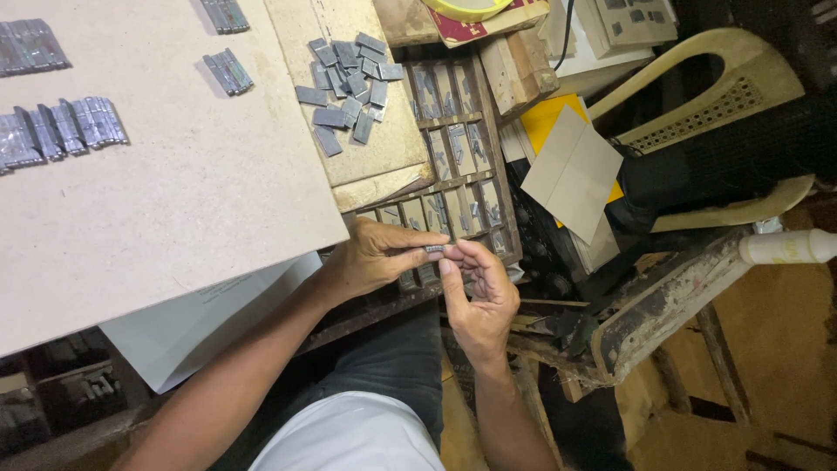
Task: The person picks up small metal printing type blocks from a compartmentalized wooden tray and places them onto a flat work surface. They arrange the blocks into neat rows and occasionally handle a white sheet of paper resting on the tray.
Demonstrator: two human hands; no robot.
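Pinching one small grey metal type piece [434, 249], short, flat: left hand [375, 257] and right hand [478, 296] fingertips both grasp it, just before compartmented wooden type case [501, 187]. Loose type pile [349, 83] beyond case; five aligned type rows [61, 131] on pale board [192, 192].

red-and-cream printed box [475, 26] | top centre, under yellow round object [466, 7] | white squeeze bottle [785, 248] | right edge
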